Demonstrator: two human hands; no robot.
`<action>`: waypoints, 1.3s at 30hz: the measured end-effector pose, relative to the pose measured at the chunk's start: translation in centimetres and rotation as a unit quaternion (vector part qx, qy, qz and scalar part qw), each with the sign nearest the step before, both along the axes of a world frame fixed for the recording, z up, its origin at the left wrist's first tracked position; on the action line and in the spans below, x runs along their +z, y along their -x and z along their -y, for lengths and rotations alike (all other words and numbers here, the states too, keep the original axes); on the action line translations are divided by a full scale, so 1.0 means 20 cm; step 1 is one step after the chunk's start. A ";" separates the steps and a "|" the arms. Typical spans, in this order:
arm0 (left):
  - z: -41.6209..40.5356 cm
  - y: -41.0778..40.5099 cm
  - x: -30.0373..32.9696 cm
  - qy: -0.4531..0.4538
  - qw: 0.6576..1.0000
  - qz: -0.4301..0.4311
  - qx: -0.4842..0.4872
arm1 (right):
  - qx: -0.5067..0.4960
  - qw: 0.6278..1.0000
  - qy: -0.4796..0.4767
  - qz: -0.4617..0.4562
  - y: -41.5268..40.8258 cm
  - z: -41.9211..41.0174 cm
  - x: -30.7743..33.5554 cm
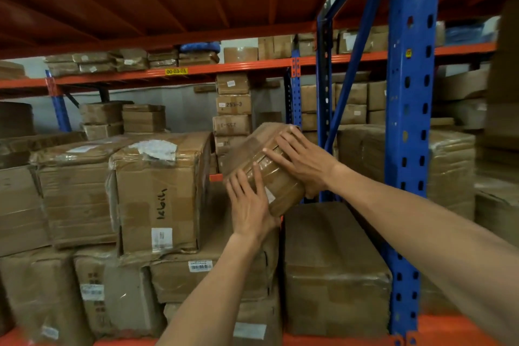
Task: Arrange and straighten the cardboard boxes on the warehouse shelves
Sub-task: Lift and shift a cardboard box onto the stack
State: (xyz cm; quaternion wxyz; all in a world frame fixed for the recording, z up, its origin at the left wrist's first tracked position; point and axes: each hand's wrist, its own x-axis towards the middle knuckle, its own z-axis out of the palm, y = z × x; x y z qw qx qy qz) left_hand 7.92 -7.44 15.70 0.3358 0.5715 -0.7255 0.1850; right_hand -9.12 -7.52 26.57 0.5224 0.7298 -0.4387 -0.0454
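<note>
A small taped cardboard box [276,180] is held tilted in the air above the stacked cartons, at the middle of the shelf bay. My left hand [250,202] presses flat against its near lower-left face, fingers spread. My right hand [300,160] lies over its top right side, with the thumb tucked beneath the box. Below it lies a large wrapped carton [334,267], and to the left stands a carton with handwriting on its front [160,194].
A blue perforated upright [410,149] and its diagonal brace stand just right of the held box. Orange shelf beams run along the bottom [443,329] and overhead. Stacks of small boxes [233,109] fill the shelf behind; large cartons crowd the left.
</note>
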 end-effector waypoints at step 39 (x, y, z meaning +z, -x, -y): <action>-0.34 -0.48 0.10 0.177 0.963 -0.193 0.056 | 0.031 0.989 -0.082 0.118 -0.21 -0.37 -0.16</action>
